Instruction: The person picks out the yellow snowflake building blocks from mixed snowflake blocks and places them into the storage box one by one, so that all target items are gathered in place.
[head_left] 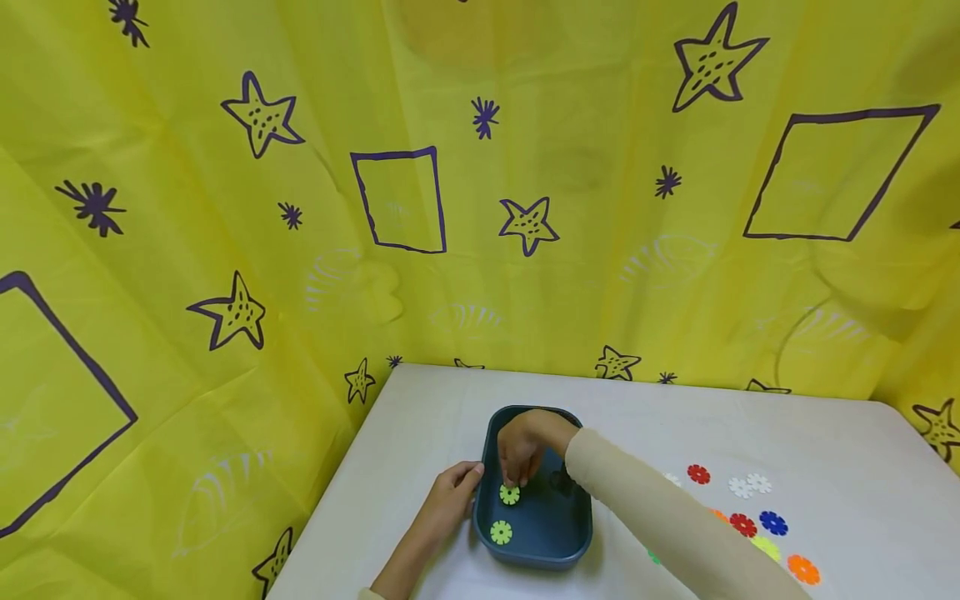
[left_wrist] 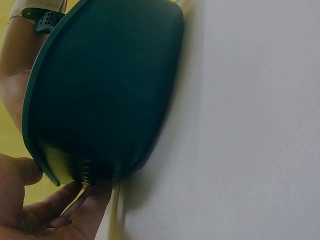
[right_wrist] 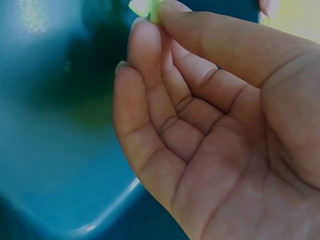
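One tray (head_left: 551, 527), dark blue-green, deep-walled, rounded at the corners, standing on a white surface (head_left: 427, 417), its long sides running near to far; one left hand (head_left: 450, 493) at the tray's left side, thumb at the rim and fingers against the outside, gripping the wall between them; one right hand (head_left: 527, 442) reaching in over the right rim, thumb and fingertips pinching a yellow-green disc (head_left: 510, 495) with a notched edge; whether this disc touches the tray floor cannot be told; one matching disc (head_left: 501, 532) lying flat inside, in the near left part of the tray; one cream sleeve (head_left: 652, 508) on the right arm, with a dark strap (left_wrist: 49, 21) at the wrist; to the right of the tray, on the surface, further notched discs: a far red disc (head_left: 698, 474), two white discs (head_left: 750, 485) touching or overlapping, a nearer red disc (head_left: 743, 525), a blue disc (head_left: 773, 523), a yellow disc (head_left: 767, 547) partly behind the sleeve, an orange disc (head_left: 804, 570) nearest; behind all, a yellow curtain (head_left: 585, 308) printed with purple stars and frames.
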